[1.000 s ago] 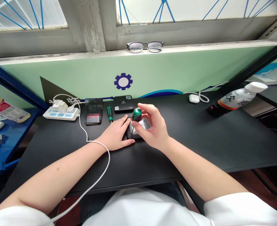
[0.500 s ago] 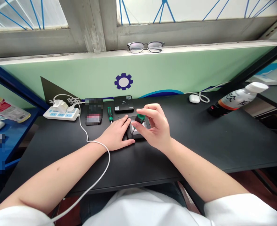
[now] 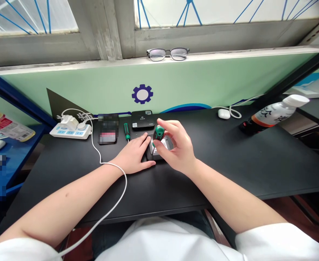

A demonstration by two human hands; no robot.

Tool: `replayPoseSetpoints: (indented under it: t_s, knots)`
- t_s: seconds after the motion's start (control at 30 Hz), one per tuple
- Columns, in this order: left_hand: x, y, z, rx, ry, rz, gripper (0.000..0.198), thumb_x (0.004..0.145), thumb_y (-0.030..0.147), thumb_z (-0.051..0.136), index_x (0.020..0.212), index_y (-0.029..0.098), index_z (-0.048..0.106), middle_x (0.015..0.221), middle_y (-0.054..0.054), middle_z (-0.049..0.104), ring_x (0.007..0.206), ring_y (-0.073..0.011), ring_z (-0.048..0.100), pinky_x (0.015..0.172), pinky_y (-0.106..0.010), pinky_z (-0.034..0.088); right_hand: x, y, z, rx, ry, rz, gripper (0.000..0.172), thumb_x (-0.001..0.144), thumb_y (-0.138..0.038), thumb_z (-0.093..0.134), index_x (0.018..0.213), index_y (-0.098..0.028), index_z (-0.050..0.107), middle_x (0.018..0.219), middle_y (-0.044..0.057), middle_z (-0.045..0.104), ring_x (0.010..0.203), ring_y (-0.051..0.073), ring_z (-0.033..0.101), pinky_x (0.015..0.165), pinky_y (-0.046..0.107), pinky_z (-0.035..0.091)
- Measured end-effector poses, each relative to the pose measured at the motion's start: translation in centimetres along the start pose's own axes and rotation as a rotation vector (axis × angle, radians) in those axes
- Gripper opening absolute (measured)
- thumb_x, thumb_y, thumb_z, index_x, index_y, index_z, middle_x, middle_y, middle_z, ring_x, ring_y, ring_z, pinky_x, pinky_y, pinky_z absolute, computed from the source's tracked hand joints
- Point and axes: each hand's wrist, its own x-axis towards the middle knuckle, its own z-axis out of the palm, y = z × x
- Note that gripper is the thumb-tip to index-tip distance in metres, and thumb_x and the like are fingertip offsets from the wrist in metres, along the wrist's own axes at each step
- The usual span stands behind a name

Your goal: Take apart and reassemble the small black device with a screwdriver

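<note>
My right hand (image 3: 179, 145) pinches the green and black handle of a screwdriver (image 3: 158, 132) between thumb and fingers. Its thin shaft points down at a small black box (image 3: 152, 157) with a pale inner face, but the tip's exact contact is hard to see. Fingers stretched and spread, my left hand (image 3: 133, 155) lies flat against the box's left side, thumb along its near edge. A second green screwdriver (image 3: 126, 131) lies just beyond my left hand, its shaft partly hidden. Behind the box is a flat black cover (image 3: 142, 120) with small labels.
A phone (image 3: 107, 129) and a white power strip (image 3: 71, 129) lie to the left. The white cable (image 3: 126, 181) crosses my left forearm. On the right are a white earbud case (image 3: 223, 114) and a bottle (image 3: 273, 115). Glasses (image 3: 168, 54) rest on the sill.
The screwdriver handle has tilted and shifted slightly left, with more of it showing. My right fingers have shifted a little around it. My left hand has stayed put.
</note>
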Motion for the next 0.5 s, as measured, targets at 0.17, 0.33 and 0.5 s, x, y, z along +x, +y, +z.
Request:
replayPoseSetpoints:
  t_s: [0.17,0.33,0.5]
  knots:
    - [-0.02,-0.07,-0.03,-0.006,-0.003,-0.006,0.101,0.092,0.06,0.079,0.173,0.028,0.028,0.176,-0.019,0.038,0.157,-0.0445,0.045,0.124,-0.067,0.044,-0.09,-0.18,-0.04,0.047,0.043,0.034,0.057,0.095,-0.012,0.068,0.147,-0.033,0.058,0.121,0.008,0.065,0.101,0.021,0.068,0.078,0.038,0.066]
    - [-0.05,-0.08,-0.03,-0.003,-0.004,-0.01,0.101,0.092,0.061,0.079,0.173,0.029,0.028,0.177,-0.018,0.036,0.158,-0.0448,0.043,0.125,-0.068,0.043,-0.06,-0.31,-0.1,0.067,0.071,0.056,0.052,0.094,-0.013,0.07,0.141,-0.031,0.06,0.122,0.009,0.066,0.1,0.022,0.069,0.079,0.039,0.066]
    - [0.02,0.08,-0.29,-0.002,-0.018,-0.008,0.098,0.093,0.06,0.078,0.172,0.027,0.03,0.174,-0.019,0.04,0.157,-0.0445,0.044,0.125,-0.068,0.043,-0.05,-0.23,0.0,0.049,0.048,0.049,0.049,0.094,-0.014,0.069,0.14,-0.03,0.062,0.119,0.009,0.067,0.1,0.023,0.07,0.077,0.039,0.067]
